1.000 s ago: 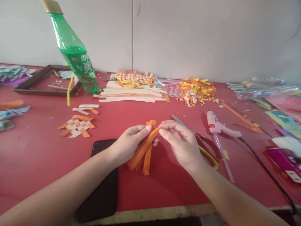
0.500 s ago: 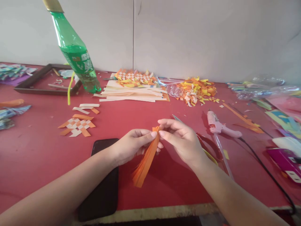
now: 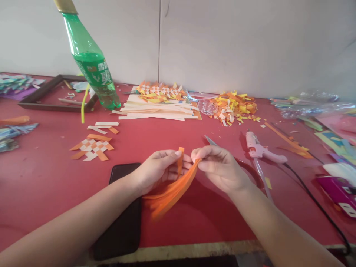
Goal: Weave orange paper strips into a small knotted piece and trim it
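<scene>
Between thumb and fingers, my right hand (image 3: 219,165) pinches the top end of a bundle of orange paper strips (image 3: 178,189). The bundle's loose ends fan down to the left, slightly blurred. A single orange paper strip (image 3: 180,159) stands under the thumb of my left hand (image 3: 162,168), which is closed on it. Part of the bundle passes in front of the left fingers. Scissors (image 3: 210,140) lie partly hidden under my right hand, their blade tip showing. Beneath my left forearm is a black phone (image 3: 125,222). Woven orange and white paper (image 3: 93,148) lies to the left.
A green bottle (image 3: 93,66) leans beside a dark frame (image 3: 52,108). White paper strips (image 3: 158,111) and a heap of orange and yellow scraps (image 3: 235,105) lie at the back. A pink glue gun (image 3: 260,148) with its black cord sits at right, near a magenta power strip (image 3: 336,193).
My right hand has drawn the orange bundle right, away from my left thumb, and one strip has stayed in my left hand. The bundle now slants more to the left.
</scene>
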Motion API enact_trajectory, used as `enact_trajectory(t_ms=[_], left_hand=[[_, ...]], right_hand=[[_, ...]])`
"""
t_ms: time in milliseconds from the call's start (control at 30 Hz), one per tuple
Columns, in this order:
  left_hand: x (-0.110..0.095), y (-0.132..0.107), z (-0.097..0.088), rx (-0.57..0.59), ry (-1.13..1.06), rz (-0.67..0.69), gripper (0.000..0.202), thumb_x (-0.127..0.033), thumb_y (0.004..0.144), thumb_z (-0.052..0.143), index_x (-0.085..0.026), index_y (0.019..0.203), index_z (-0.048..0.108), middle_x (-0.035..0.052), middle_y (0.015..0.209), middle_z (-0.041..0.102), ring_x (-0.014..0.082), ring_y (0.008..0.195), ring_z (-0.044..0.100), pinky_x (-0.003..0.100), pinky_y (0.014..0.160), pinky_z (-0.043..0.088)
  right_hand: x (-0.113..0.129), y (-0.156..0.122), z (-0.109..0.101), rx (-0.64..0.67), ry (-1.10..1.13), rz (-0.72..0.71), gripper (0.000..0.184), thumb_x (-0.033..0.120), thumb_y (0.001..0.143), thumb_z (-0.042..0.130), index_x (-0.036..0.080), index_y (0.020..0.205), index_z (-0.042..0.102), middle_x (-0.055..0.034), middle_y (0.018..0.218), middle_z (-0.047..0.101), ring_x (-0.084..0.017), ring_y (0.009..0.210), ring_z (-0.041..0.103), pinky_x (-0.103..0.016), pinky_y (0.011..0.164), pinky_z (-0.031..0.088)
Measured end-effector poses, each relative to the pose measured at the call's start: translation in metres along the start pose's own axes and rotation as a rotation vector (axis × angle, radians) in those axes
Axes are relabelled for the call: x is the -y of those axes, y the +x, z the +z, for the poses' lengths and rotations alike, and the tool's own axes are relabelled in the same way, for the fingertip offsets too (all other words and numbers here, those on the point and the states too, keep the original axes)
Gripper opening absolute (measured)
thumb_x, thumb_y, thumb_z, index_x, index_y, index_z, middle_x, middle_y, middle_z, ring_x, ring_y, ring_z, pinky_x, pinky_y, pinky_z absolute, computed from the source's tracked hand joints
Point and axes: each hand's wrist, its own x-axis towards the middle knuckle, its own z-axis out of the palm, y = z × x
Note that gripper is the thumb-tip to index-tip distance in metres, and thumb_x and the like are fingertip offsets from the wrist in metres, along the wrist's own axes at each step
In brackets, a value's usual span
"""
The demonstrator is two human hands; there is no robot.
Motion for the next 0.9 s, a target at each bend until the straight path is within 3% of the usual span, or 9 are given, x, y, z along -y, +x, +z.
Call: enact_trajectory(t_ms=[133,233,567,700,800,900], left_hand=[[0.0007,-0.0013,0.0024,0.083,0.065,0.005,0.034,-0.044,0.08,0.074,-0.011,0.085,0.072,0.0088,0.077,0.073,0.0154,0.069,0.069,0.028,0.075,0.053],[0.0003,-0.0026,0.0034,0.105,0.11,0.007,0.035,-0.045,0.083,0.07,-0.011,0.089,0.07,0.0101,0.082,0.074,0.016,0.069,0.069,0.028,0.072,0.053],[-0.0037,-0.0061,0.0066,0.035,0.335,0.069,0.041,-0.052,0.083,0.067,-0.012,0.072,0.065,0.0019,0.071,0.065,0.0108,0.055,0.06,0.027,0.065,0.05],[-0.0026,-0.0046,0.0036,0.03,0.201,0.018,0.034,-0.043,0.082,0.07,-0.009,0.076,0.072,0.0066,0.072,0.07,0.0142,0.067,0.066,0.027,0.074,0.052],[-0.0036,-0.0033,0.0023,0.041,0.037,-0.026,0.027,-0.033,0.076,0.075,-0.006,0.082,0.074,0.0107,0.079,0.073,0.0169,0.075,0.067,0.03,0.082,0.054],[-0.0061,-0.003,0.0025,0.026,-0.056,-0.039,0.021,-0.027,0.076,0.075,-0.009,0.087,0.072,0.0097,0.083,0.073,0.0184,0.079,0.069,0.034,0.083,0.055]], right_hand=[[-0.0054,0.0017,-0.0018,-0.136,-0.119,0.044,0.012,0.024,0.073,0.082,0.027,0.083,0.077,0.0022,0.078,0.074,-0.011,0.064,0.065,-0.026,0.063,0.056],[-0.0075,0.0011,-0.0004,-0.183,-0.211,0.01,0.012,0.025,0.074,0.082,0.026,0.084,0.076,0.0014,0.081,0.073,-0.01,0.069,0.066,-0.025,0.066,0.055],[-0.0082,-0.0017,-0.0014,-0.16,-0.313,0.024,0.019,0.028,0.077,0.079,0.028,0.096,0.077,-0.0011,0.095,0.075,-0.014,0.089,0.069,-0.028,0.083,0.058],[-0.0072,-0.0026,0.0034,-0.162,-0.27,-0.023,0.018,0.025,0.076,0.08,0.026,0.094,0.077,-0.0018,0.089,0.075,-0.015,0.078,0.071,-0.03,0.073,0.061],[-0.0065,-0.0025,0.0055,-0.15,-0.232,-0.044,0.028,0.024,0.077,0.079,0.026,0.105,0.073,-0.0005,0.083,0.074,-0.013,0.063,0.069,-0.031,0.063,0.062],[-0.0067,-0.003,0.0043,-0.17,-0.339,-0.066,0.026,0.027,0.076,0.08,0.023,0.101,0.074,-0.0023,0.084,0.074,-0.015,0.069,0.071,-0.033,0.069,0.063]])
